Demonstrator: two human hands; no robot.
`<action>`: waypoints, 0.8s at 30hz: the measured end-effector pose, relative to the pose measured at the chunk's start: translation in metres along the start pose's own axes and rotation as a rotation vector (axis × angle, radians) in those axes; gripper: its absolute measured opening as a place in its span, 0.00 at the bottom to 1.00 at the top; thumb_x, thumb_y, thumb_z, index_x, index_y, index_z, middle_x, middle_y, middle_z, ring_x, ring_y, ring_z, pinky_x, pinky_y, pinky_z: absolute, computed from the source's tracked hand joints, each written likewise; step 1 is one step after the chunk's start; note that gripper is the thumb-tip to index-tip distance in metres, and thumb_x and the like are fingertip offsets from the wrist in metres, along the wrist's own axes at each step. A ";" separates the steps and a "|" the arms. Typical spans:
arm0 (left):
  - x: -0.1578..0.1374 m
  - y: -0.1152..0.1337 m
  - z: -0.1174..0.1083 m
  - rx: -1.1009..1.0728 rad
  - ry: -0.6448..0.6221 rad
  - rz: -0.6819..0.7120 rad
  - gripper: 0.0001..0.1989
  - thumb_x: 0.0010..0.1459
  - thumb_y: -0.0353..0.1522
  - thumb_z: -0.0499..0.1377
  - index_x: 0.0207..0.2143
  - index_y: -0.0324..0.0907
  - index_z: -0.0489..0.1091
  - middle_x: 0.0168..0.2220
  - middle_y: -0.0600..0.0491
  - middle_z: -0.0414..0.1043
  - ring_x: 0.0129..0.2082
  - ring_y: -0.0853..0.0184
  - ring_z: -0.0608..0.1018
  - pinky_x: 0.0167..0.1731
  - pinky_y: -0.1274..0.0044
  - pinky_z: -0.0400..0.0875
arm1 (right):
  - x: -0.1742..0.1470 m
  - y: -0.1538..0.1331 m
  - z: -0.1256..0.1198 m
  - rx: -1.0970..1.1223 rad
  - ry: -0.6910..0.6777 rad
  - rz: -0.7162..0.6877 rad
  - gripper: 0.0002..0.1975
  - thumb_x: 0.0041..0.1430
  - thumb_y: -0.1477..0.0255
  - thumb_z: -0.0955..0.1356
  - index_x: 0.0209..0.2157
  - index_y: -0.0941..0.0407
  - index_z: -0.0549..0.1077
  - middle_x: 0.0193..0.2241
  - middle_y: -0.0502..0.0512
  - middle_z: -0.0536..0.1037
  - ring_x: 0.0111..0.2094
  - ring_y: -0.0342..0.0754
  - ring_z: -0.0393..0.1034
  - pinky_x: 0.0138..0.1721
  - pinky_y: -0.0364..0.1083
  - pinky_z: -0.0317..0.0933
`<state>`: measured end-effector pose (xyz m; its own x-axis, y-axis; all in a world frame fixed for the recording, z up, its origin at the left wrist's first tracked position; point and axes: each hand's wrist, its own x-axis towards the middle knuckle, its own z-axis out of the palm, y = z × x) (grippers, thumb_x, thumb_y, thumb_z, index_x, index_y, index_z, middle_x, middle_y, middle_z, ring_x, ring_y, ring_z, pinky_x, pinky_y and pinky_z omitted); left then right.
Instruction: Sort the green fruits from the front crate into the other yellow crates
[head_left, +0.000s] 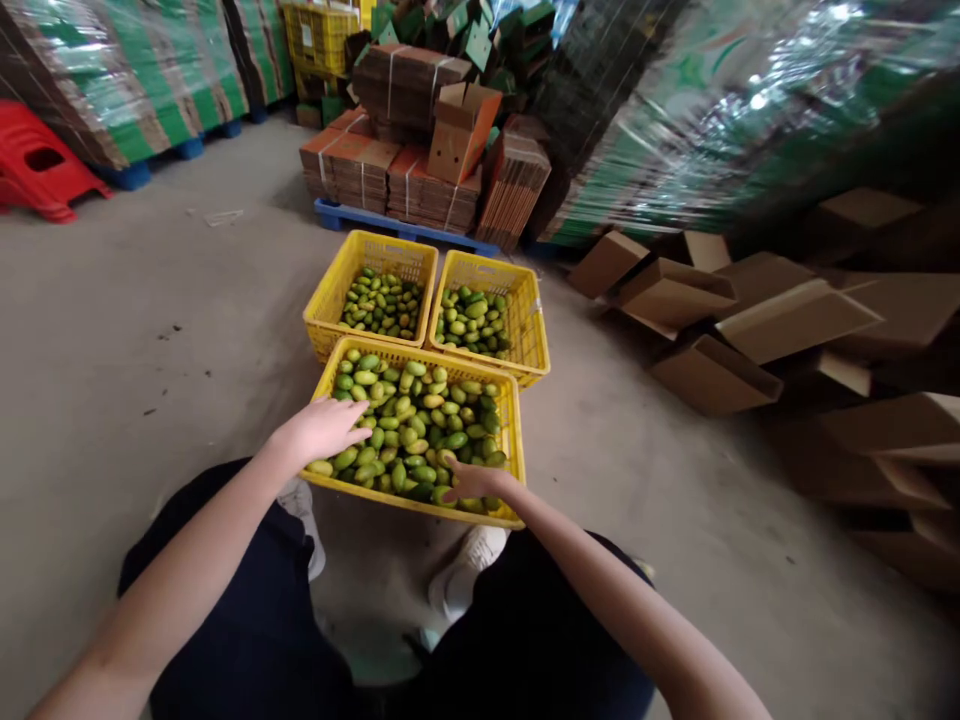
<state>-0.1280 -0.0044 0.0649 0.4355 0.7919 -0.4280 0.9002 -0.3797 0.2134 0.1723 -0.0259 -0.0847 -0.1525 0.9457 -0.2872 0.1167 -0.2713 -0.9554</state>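
Observation:
A yellow plastic crate [517, 440] stands on the floor between my feet, filled with green and yellowish oval fruits [405, 410] that look like small mangoes. My left hand [322, 432] is held over the crate's left side, its fingers stretched out and apart, with nothing in them. Over the front right part of the same crate, my right hand [474, 482] points inward with fingers spread, close to the fruits. Whether its fingertips touch one of them I cannot tell.
Behind stand two more yellow crates, one left [319, 305] and one right [536, 325], each partly filled with the same fruits. Bundled flat cardboard [349, 165] lies on a blue pallet [375, 218]. Open cardboard boxes [716, 375] are heaped at right; a red stool [45, 165] is far left.

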 end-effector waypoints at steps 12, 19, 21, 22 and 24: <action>0.021 -0.046 -0.003 -0.149 -0.138 -0.112 0.21 0.63 0.37 0.46 0.54 0.46 0.69 0.47 0.45 0.79 0.43 0.57 0.80 0.41 0.71 0.70 | 0.127 -0.008 0.021 -0.916 0.154 0.342 0.17 0.59 0.69 0.67 0.48 0.62 0.71 0.51 0.70 0.74 0.56 0.63 0.65 0.54 0.54 0.58; 0.030 -0.067 0.000 0.038 -0.012 -0.162 0.19 0.65 0.32 0.46 0.52 0.40 0.72 0.49 0.41 0.77 0.47 0.55 0.79 0.48 0.67 0.68 | 0.150 0.024 0.043 -1.065 0.299 0.396 0.30 0.56 0.63 0.68 0.54 0.69 0.63 0.53 0.81 0.71 0.58 0.70 0.61 0.58 0.60 0.47; 0.032 -0.070 0.001 0.108 0.037 -0.147 0.18 0.65 0.32 0.47 0.49 0.38 0.73 0.46 0.40 0.78 0.44 0.55 0.80 0.47 0.66 0.69 | 0.148 0.029 0.044 -1.083 0.309 0.386 0.31 0.55 0.62 0.68 0.53 0.69 0.62 0.52 0.80 0.71 0.58 0.70 0.60 0.58 0.60 0.46; 0.033 -0.071 0.002 0.132 0.054 -0.137 0.17 0.65 0.32 0.48 0.48 0.37 0.73 0.45 0.40 0.78 0.43 0.56 0.80 0.46 0.66 0.69 | 0.148 0.031 0.043 -1.086 0.303 0.381 0.31 0.54 0.61 0.68 0.52 0.68 0.63 0.51 0.79 0.72 0.58 0.70 0.61 0.58 0.60 0.46; 0.034 -0.071 0.004 0.164 0.060 -0.112 0.16 0.66 0.32 0.49 0.48 0.37 0.73 0.44 0.41 0.79 0.42 0.56 0.81 0.44 0.67 0.70 | 0.147 0.032 0.038 -1.077 0.259 0.370 0.28 0.53 0.59 0.68 0.49 0.64 0.65 0.48 0.74 0.75 0.55 0.68 0.64 0.56 0.59 0.48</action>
<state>-0.1772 0.0474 0.0318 0.3356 0.8588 -0.3872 0.9341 -0.3565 0.0189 0.1162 0.0973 -0.1598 0.2552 0.8826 -0.3948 0.9034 -0.3632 -0.2280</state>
